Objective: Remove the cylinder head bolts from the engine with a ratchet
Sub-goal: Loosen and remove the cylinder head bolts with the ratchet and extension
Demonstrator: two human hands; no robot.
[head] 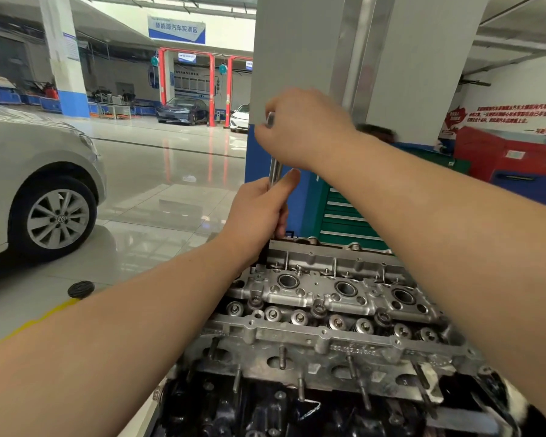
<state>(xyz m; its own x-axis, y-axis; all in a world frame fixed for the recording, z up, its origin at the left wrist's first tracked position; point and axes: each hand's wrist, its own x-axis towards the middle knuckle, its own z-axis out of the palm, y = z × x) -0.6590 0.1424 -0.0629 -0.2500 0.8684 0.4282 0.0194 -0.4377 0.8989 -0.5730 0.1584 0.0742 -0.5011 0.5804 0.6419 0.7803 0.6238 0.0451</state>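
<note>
The engine's grey aluminium cylinder head (334, 298) fills the lower middle, with several bolt heads and valve springs showing along its near row. A long chrome extension bar of the ratchet (275, 171) stands nearly upright over the head's far left corner, its dark socket end (262, 257) down at the metal. My left hand (259, 212) grips the bar low down, thumb pointing up along it. My right hand (300, 127) grips the tool's top end, where a bit of chrome (270, 118) pokes out of the fist.
A silver car (38, 184) stands at the left on the glossy floor. A black round cap (81, 288) lies on the floor near a yellow line. A green drawer cabinet (344, 216) and blue-and-grey pillar (312, 58) stand behind the engine, a red cabinet (511, 159) at right.
</note>
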